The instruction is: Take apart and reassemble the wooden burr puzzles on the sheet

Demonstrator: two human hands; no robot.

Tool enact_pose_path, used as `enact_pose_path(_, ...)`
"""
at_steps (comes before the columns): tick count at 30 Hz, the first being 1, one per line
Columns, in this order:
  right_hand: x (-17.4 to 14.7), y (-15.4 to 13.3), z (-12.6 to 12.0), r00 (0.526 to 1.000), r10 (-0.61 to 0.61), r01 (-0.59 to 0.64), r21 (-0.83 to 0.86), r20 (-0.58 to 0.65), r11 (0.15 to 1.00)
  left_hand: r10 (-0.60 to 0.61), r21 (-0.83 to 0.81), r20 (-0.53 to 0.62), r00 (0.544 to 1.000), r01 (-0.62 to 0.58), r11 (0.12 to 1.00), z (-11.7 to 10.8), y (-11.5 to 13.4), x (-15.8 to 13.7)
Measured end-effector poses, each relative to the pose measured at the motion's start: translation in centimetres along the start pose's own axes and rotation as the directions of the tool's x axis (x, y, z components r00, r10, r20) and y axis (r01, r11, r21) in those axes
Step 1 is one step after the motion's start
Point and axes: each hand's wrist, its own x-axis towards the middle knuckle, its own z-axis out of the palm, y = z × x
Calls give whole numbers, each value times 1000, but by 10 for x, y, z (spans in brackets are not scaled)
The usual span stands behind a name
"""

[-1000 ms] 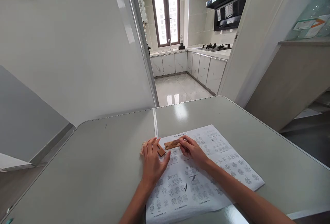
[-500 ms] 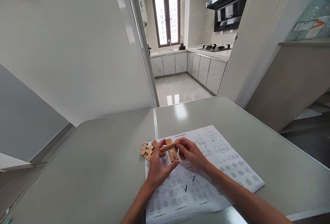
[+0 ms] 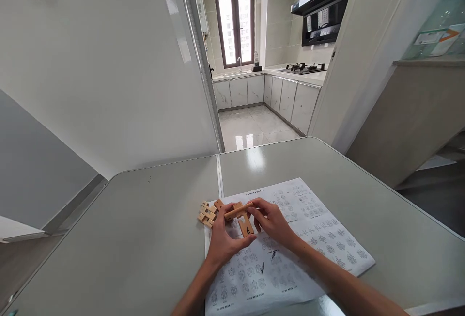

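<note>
My left hand [image 3: 225, 245] is closed around two wooden puzzle pieces, with thumb and fingers at their ends. One is a notched wooden piece [image 3: 246, 228] with a black mark, held slanting above the paper. Across its upper part lies a slimmer wooden puzzle bar [image 3: 238, 211]. My right hand [image 3: 271, 220] pinches the right end of that bar, its fingers curled. Just left of my left hand, several lighter notched wooden pieces [image 3: 207, 213] sit together at the edge of the printed sheet [image 3: 290, 267]. Another wooden piece [image 3: 218, 203] is partly hidden behind my left fingers.
The sheet with rows of small diagrams lies on a grey-green table [image 3: 145, 238] with a pale seam. A white wall panel [image 3: 119, 64] rises at the left. Past the far edge, a kitchen has a stove [image 3: 303, 68]; a large plastic bottle [image 3: 441, 30] stands on a ledge at right.
The notched, marked piece has tilted, its lower end shifting a little down and right with my left thumb. The bar stays across it, and my right fingers have shifted slightly.
</note>
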Motion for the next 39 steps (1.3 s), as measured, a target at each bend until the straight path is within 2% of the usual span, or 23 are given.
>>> enact_pose_path(9, 0, 0, 0, 996, -40, 33, -91, -81, 995, -3, -83, 24, 1000, 5, 997, 3, 0, -1)
enact_pose_path(11, 2, 0, -1, 993, -48, 40, -78, -108, 996, -5, -95, -71, 997, -2, 995, 4, -1, -1)
enact_pose_path(13, 2, 1, -1, 988, -70, 59, -85, -138, 995, -40, -114, -220, 975, 15, 993, 4, -2, 0)
enact_pose_path(15, 1, 2, -1, 983, -98, 81, -117, -152, 990, -109, -161, -273, 956, 66, 985, 5, -2, 1)
enact_pose_path(16, 0, 3, 0, 982, -113, 91, -141, -151, 986, -144, -192, -235, 961, 99, 976, 5, -1, 1)
enact_pose_path(19, -4, 5, 3, 986, -140, 117, -213, -95, 970, -203, -286, 13, 979, 198, 938, 7, 2, 3)
enact_pose_path(21, -6, 5, 4, 990, -137, 125, -215, -42, 969, -204, -322, 97, 974, 224, 920, 8, 3, 3)
enact_pose_path(23, -5, 3, 4, 995, -99, 98, -146, 4, 984, -200, -331, 97, 975, 221, 918, 8, 3, 3)
enact_pose_path(26, -2, 0, 2, 995, 10, -13, 31, 102, 999, -180, -278, 95, 979, 200, 940, 5, 4, 2)
enact_pose_path(29, 0, -2, -1, 965, 84, -126, 158, 247, 979, -129, -169, 172, 977, 158, 973, 2, 9, 1)
enact_pose_path(32, 1, -3, -3, 934, 102, -169, 172, 341, 971, -95, -127, 233, 968, 127, 984, 2, 13, 0)
enact_pose_path(39, 3, 1, -1, 952, 105, -168, 205, 286, 964, -136, -204, 263, 955, 193, 960, 4, 9, 0)
